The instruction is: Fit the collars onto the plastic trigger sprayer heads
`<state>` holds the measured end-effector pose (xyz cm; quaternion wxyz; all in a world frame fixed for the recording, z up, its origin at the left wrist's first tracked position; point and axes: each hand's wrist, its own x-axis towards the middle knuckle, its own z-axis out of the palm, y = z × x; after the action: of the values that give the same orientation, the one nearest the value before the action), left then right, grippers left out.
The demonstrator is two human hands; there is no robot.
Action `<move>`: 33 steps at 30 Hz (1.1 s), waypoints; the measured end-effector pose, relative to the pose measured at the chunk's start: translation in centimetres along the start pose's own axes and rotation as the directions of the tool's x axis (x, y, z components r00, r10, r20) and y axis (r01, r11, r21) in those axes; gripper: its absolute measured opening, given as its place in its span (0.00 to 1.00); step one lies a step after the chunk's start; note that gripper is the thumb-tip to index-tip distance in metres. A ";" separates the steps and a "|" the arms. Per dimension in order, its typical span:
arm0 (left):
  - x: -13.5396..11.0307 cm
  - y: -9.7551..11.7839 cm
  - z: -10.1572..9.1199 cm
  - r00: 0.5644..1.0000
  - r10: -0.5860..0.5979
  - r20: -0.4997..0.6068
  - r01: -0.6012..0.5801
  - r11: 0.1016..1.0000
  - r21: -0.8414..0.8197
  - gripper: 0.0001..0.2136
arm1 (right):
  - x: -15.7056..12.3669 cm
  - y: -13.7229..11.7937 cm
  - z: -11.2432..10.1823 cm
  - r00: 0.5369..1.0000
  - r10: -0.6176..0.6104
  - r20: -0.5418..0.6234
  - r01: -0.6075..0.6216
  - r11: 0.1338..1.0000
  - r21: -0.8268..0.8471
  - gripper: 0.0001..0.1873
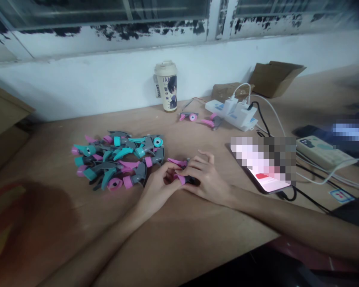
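Both of my hands meet at the middle of the table over a pink and dark trigger spray head (181, 179). My left hand (160, 184) has its thumb and fingers closed around the pink end. From the other side, my right hand (208, 175) grips the dark part, partly hiding it. A pink lever (177, 162) shows just beyond the fingertips; whether it belongs to the same piece I cannot tell. Left of my hands lies a heap of trigger spray heads (119, 159), grey with teal or pink levers and collars.
Behind stand a lidded coffee cup (166, 87) and two loose pink spray heads (189, 116). A power strip (233, 113) with cables, a lit phone (266, 171) and a pale power bank or phone (324, 151) lie to the right. Cardboard boxes (275, 79) sit against the wall.
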<state>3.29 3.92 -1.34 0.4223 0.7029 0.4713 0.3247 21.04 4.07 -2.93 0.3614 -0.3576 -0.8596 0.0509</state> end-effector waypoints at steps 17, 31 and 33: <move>0.3 0.6 -0.1 0.991 -0.088 0.096 0.104 0.979 -0.175 0.12 | -0.1 0.2 -0.4 0.995 0.005 -0.102 -0.002 0.999 0.033 0.03; -0.3 0.4 0.9 0.991 -0.092 -0.096 0.071 0.977 -0.203 0.10 | 0.1 0.1 -0.3 0.980 0.153 -0.125 -0.143 0.986 0.083 0.10; -0.8 0.2 1.0 0.984 -0.032 -0.175 0.001 0.985 -0.175 0.11 | 0.1 0.5 -0.4 0.971 0.195 -0.138 -0.182 0.978 0.103 0.12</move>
<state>3.99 2.84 -1.66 0.4411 0.6277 0.4826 0.4225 21.52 4.42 -2.76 0.4330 -0.4239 -0.7896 0.0968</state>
